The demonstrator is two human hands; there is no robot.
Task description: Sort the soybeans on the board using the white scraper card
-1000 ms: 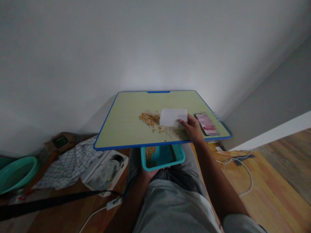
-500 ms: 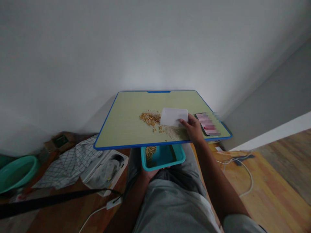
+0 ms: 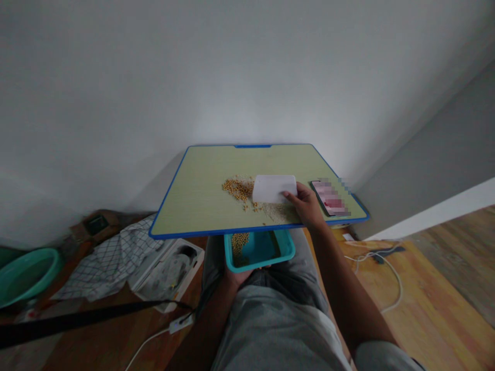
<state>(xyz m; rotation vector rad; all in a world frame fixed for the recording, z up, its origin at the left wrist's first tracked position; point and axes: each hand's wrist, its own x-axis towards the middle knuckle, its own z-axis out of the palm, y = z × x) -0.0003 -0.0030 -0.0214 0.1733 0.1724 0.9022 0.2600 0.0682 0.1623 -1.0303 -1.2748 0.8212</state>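
A blue plastic tub [image 3: 253, 267] held some round yellow beans [image 3: 240, 240], not all. Right hand [image 3: 307, 206] pinched flat white plastic [image 3: 269, 188]; left hand's [image 3: 237, 277] grip didn't show.

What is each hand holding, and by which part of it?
Right hand: the white piece, by its right end. Left hand: the teal tub, supported underneath; exact grip hidden.

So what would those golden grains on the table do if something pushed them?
The golden grains would probably roll or scatter, since they look small, roundish and loose. The pile would likely spread rather than slide as one, as a few strays lie apart from it. Each is probably light, being tiny beside the white rectangular piece.
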